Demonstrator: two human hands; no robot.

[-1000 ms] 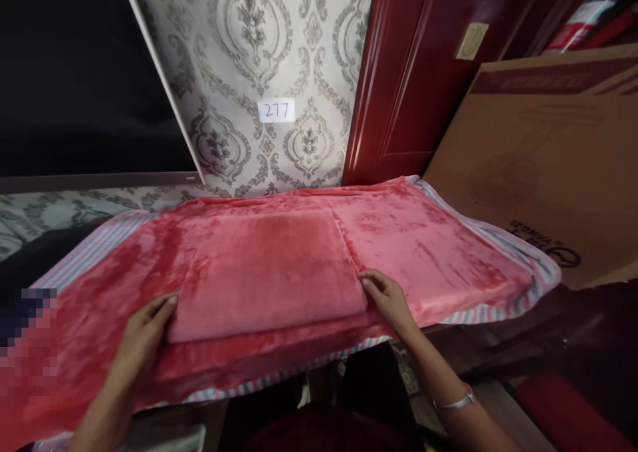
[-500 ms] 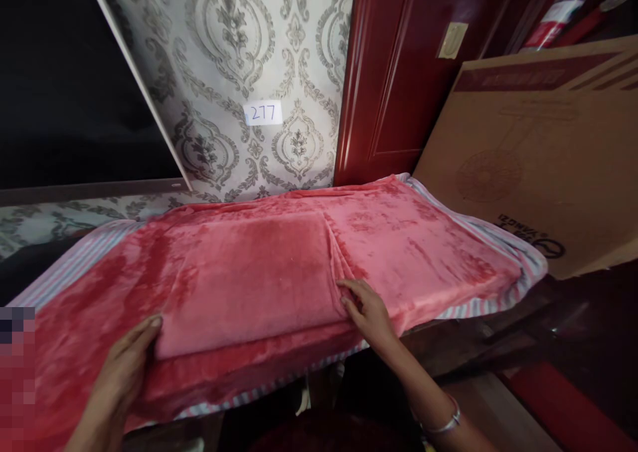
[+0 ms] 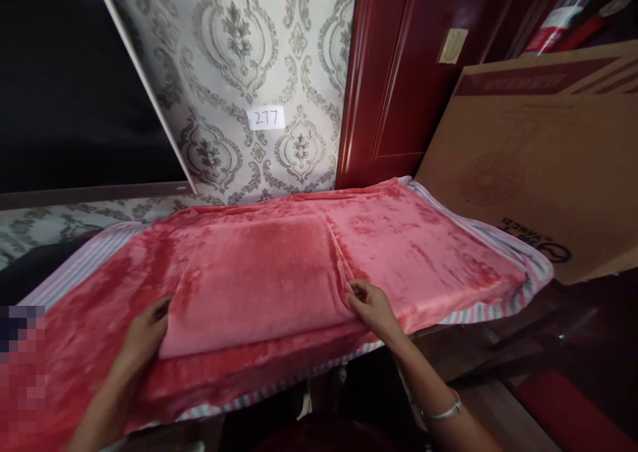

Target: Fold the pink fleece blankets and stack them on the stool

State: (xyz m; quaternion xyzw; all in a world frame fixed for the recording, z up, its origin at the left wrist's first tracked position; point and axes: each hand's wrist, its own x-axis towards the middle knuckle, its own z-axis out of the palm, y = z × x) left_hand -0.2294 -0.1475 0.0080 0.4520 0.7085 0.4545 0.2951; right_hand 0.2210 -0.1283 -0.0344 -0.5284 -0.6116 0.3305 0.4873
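A folded pink plush blanket (image 3: 259,279) lies flat, its near edge running roughly level toward me. Beneath it spreads a red-pink plush cover (image 3: 428,252) with darker mottled patches. At the folded blanket's left edge, my left hand (image 3: 144,332) is closed, its curled fingers gripping the side; the fingertips are partly hidden. My right hand (image 3: 373,309) pinches the right edge near the front corner, where the layers show as creases. A silver bracelet (image 3: 443,409) circles my right wrist.
Striped cloth (image 3: 478,311) shows under the cover's edges. A large cardboard box (image 3: 538,159) leans at the right, with a bottle (image 3: 558,23) behind it. A black screen (image 3: 80,100) stands at left. Patterned wallpaper bears a paper label (image 3: 266,117) reading 277, beside a dark red door (image 3: 383,73).
My left hand has moved up along the folded blanket's left edge, and its fingers have curled in. My right hand stays at the right edge. The view has shifted slightly.
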